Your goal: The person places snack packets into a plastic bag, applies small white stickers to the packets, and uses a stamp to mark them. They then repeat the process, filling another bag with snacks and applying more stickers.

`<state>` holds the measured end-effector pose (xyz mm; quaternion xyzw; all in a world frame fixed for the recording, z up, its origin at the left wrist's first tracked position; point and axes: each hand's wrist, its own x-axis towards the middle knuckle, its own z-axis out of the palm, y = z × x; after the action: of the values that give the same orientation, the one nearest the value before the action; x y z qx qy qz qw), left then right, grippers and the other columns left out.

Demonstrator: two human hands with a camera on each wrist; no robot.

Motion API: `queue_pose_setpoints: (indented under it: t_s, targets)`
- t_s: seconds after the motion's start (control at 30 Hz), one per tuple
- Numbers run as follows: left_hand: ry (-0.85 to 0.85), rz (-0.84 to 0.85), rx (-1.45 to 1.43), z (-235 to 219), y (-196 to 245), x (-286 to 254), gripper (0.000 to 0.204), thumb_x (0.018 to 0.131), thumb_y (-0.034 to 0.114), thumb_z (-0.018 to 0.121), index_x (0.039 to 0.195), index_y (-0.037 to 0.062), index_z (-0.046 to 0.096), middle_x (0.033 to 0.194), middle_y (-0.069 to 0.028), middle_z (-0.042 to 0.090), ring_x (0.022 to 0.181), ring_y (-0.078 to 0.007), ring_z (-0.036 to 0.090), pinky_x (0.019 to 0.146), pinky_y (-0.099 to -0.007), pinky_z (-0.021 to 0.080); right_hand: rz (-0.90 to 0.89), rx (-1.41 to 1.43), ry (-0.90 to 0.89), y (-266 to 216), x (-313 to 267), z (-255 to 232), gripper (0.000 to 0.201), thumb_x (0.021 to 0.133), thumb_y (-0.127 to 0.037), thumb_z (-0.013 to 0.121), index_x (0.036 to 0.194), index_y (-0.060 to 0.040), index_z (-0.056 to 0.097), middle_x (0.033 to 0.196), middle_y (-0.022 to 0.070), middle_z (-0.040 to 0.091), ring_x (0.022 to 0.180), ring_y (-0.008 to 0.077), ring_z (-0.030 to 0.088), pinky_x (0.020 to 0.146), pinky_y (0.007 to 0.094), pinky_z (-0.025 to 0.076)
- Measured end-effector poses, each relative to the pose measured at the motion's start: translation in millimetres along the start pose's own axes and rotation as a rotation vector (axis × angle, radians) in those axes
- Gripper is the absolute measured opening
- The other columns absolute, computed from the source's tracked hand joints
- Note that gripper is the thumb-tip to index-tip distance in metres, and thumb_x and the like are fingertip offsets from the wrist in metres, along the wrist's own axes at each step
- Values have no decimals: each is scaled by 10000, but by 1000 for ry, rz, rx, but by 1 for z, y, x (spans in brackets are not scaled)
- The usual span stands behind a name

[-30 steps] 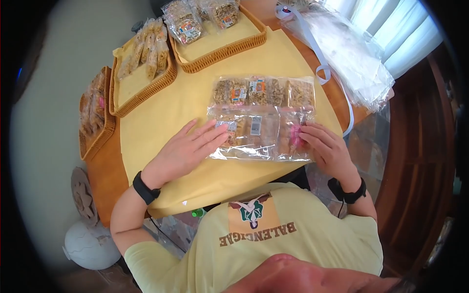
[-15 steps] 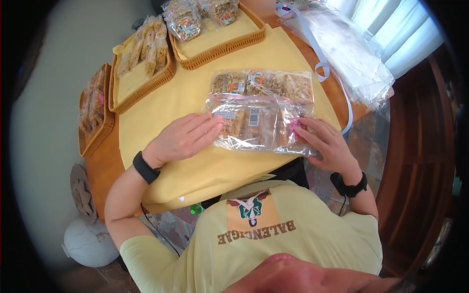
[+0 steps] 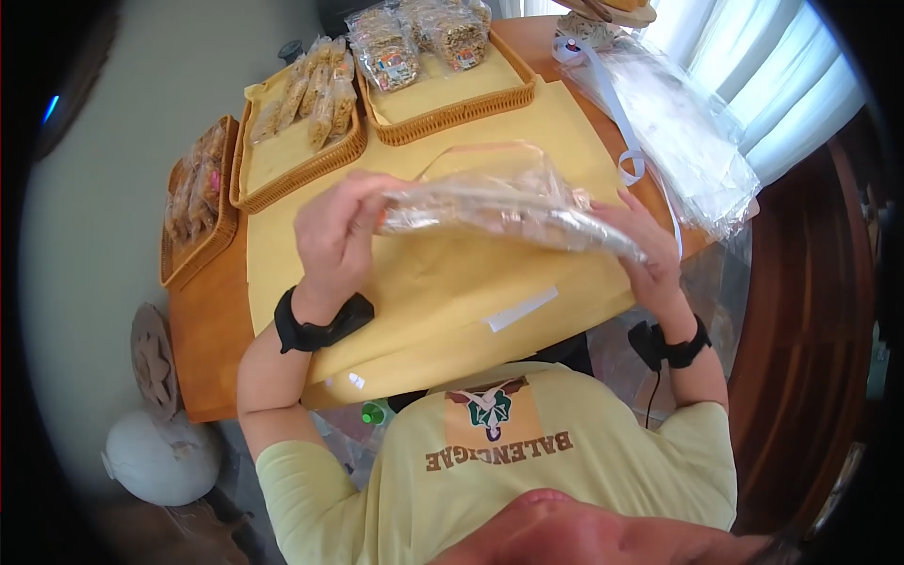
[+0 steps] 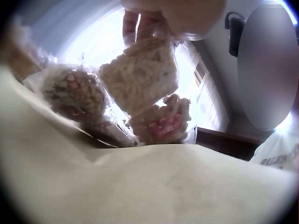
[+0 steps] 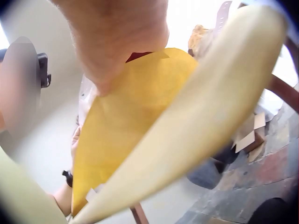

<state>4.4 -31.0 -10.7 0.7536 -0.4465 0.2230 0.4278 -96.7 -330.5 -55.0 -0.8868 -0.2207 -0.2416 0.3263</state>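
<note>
We wear pale yellow-green T-shirt [image 3: 612, 447], short-sleeved. Chest print [image 3: 490, 410] near six o'clock: orange-tan square, green-and-brown figure, brown capitals inverted. Left black wristband [image 3: 299, 325] between eight and nine o'clock, boxy unit [image 3: 348, 320] attached; right black wristband [image 3: 683, 351] between three and four o'clock, thin dark cable [image 3: 652, 400] hanging below.

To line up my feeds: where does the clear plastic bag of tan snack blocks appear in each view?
Head: clear plastic bag mid-picture, between left hand and right hand.
Left wrist: bag left of centre, below the left hand.
Right wrist: unconfirmed; pale sliver at left may be it.
Shared landmark: yellow table covering, central in head and right wrist, paler along left wrist's bottom.
</note>
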Motion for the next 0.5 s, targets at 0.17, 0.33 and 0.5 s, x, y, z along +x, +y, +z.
queue_pose_setpoints:
  t_s: [0.17, 0.33, 0.5]
  targets:
    - [275, -81, -54, -9, 2, 7, 140, 917, 100, 453, 946, 11, 557, 723, -50, 624, 617, -86, 567, 547, -198, 429, 201, 127, 36, -11, 26, -9, 202, 866, -89, 482, 982, 33, 594, 743, 108, 607, 633, 171, 572, 821, 321, 445]
    - [275, -200, -38, -24, 9, -5, 143, 916, 108, 460, 937, 5, 557, 712, -42, 617, 627, -83, 574, 541, -192, 426, 329, 259, -23, -29, 41, -7, 257, 905, -162, 472, 1008, 43, 585, 760, 55, 614, 701, 66, 541, 677, 226, 431]
    - [380, -259, -95, -59, 9, 17, 180, 925, 163, 453, 913, 23, 566, 683, 18, 570, 626, -38, 504, 573, -177, 398, 411, 632, -1, -46, 89, -10, 330, 921, -285, 457, 970, 9, 599, 762, 3, 606, 671, 50, 516, 614, 198, 403]
